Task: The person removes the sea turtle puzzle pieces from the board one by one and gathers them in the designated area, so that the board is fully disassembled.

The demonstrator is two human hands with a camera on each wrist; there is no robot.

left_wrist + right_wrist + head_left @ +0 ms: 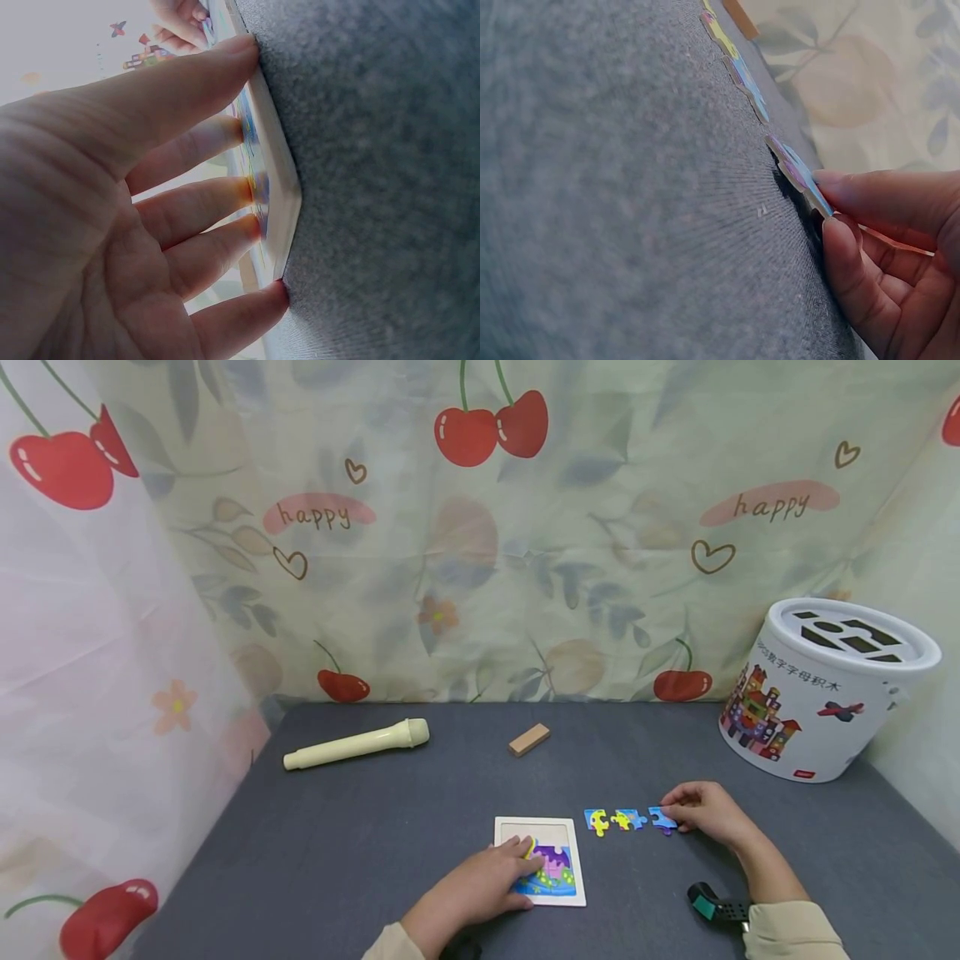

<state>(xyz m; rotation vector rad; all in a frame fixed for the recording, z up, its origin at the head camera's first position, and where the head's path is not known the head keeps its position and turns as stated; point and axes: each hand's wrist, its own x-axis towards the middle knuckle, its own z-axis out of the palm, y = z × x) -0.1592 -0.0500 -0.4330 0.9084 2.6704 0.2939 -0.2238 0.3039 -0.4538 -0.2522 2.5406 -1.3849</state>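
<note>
A small jigsaw puzzle in a pale wooden frame [577,870] lies on the dark table, its lower part showing a purple, green and blue picture. My left hand [480,881] rests on it with fingers spread; in the left wrist view the fingertips [238,187] touch the picture and the thumb lies at the frame's edge. Right of the frame, my right hand [708,817] pinches a blue puzzle piece [806,176] between thumb and fingers, tilted just over the cloth. Beside it lie a yellow-and-blue piece [630,819] and another yellow-and-blue piece [597,821].
A cream toy microphone [360,747] lies at the back left, and a wooden block [529,740] at the back middle. The white bucket [817,702] with a holed lid stands at the back right. A black wrist strap [716,906] sits by the right sleeve. Printed curtains surround the table.
</note>
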